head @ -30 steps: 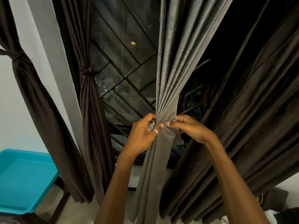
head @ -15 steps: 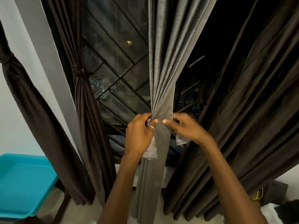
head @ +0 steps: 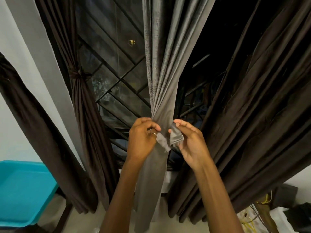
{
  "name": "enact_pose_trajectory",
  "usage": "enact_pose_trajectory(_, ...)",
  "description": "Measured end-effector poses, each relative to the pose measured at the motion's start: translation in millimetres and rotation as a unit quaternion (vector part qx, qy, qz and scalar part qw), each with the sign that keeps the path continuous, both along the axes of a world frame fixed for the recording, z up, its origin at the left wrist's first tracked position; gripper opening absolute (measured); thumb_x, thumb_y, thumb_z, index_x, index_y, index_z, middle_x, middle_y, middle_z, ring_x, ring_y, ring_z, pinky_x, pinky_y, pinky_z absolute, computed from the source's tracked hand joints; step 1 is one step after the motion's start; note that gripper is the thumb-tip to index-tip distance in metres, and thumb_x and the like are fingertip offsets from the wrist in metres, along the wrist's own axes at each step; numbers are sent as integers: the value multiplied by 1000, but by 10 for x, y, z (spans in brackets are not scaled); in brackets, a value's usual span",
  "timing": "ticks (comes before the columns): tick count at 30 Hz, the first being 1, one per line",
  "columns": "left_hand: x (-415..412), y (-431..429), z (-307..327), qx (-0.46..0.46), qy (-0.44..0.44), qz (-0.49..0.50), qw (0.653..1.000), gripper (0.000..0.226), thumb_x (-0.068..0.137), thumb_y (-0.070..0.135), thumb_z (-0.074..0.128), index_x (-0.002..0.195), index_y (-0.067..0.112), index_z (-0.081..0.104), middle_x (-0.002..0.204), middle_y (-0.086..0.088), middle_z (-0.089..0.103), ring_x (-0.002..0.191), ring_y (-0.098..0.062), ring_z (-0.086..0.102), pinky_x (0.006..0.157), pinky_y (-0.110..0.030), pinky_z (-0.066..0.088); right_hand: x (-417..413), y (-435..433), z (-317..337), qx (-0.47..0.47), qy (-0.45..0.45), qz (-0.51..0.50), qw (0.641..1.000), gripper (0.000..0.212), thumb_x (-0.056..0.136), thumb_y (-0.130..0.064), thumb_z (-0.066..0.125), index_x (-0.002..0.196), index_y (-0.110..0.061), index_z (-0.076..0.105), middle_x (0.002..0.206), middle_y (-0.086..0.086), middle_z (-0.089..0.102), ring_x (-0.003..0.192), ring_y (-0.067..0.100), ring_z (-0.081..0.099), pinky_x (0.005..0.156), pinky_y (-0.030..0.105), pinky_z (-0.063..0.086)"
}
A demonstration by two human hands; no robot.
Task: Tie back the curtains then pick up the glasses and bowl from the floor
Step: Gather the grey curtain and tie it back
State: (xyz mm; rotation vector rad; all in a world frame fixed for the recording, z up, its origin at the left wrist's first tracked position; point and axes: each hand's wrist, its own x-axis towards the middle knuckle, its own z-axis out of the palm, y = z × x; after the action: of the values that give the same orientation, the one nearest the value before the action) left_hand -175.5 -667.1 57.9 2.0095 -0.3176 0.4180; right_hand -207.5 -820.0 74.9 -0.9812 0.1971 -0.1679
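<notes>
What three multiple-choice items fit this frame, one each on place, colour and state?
1. Where is the tray? A lower left; B upper right; C between the hands.
2. What colour is the curtain being tied? A red; B grey; C white.
3. What is the right hand doing? A resting flat on glass; B hanging idle; C pinching the tie strip.

Key:
1 A: the teal tray sits at the frame's lower left edge.
2 B: the gathered centre panel is grey, set among dark brown curtains.
3 C: its fingers and thumb close on the strip's end beside the curtain.
</notes>
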Motion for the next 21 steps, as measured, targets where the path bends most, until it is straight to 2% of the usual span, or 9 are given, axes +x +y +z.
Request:
enact_pose_trajectory(2,-5,-3,-14,41,8,-25,999,24,88,-2,65,94,17,79,123,6,52,111,-7,58,88,-7,44,1,-5,-4,53,-2,2,999,17,99,-1,55,103,-3,71,94,14,73,81,21,72,70,28,61)
enact_pose_trajectory(4,-21,-18,-1,52,25,-41,997,22,91,5,64,102,15,79,136,-2,50,115,-14,58,98,-21,48,-1,11,-41,26,-5,2,1000,20,100,-3,53,108,-5,71,93,13,75,84,21,72,77,32,60)
enact_pose_trajectory(7,-82,-51,122,-40,115,-66,990,20,95,24,54,90,31,72,143,-3,49,122,-16,55,105,-40,47,-47,90,-72,-58,-16,-4,998,26,100,-2,50,113,-9,72,97,9,78,91,18,73,91,36,54)
enact_pose_trajectory(9,-113,-62,186,-74,149,-82,983,19,94,40,54,91,33,71,146,1,46,123,-10,52,101,-31,47,-81,139,-81,-91,-34,4,995,30,100,1,49,119,-9,70,106,12,77,99,20,74,88,30,57)
enact_pose_trajectory(11,-118,-66,194,-7,138,-85,987,35,96,48,57,107,20,75,146,10,35,121,2,40,92,-15,38,-105,166,-90,-122,-46,15,991,32,101,1,49,126,-9,67,113,12,76,107,21,73,86,27,59)
enact_pose_trajectory(13,-94,-71,163,49,107,-66,991,33,97,42,59,114,18,73,143,12,32,123,2,38,91,-15,33,-110,179,-109,-161,-51,24,985,36,101,2,50,130,-13,64,118,8,75,112,19,71,89,27,58)
enact_pose_trajectory(16,-15,-79,102,67,72,-33,995,21,99,20,57,110,14,74,150,-3,40,130,-10,46,93,-15,34,-106,178,-147,-230,-60,33,971,47,97,6,57,138,-17,57,126,1,70,119,10,65,96,28,55)
enact_pose_trajectory(19,24,-92,86,72,61,-19,995,23,98,12,55,109,12,75,148,-5,44,124,-8,48,83,3,29,-89,185,-187,-335,-70,17,940,53,94,-2,67,141,-21,52,131,-5,62,122,1,59,102,29,53)
enact_pose_trajectory(21,29,-114,93,75,60,-17,995,25,99,11,52,110,11,75,148,-5,44,123,-4,45,78,10,25,-84,202,-220,-384,-78,3,920,58,90,-4,73,138,-24,49,135,-6,56,122,-2,57,100,24,53)
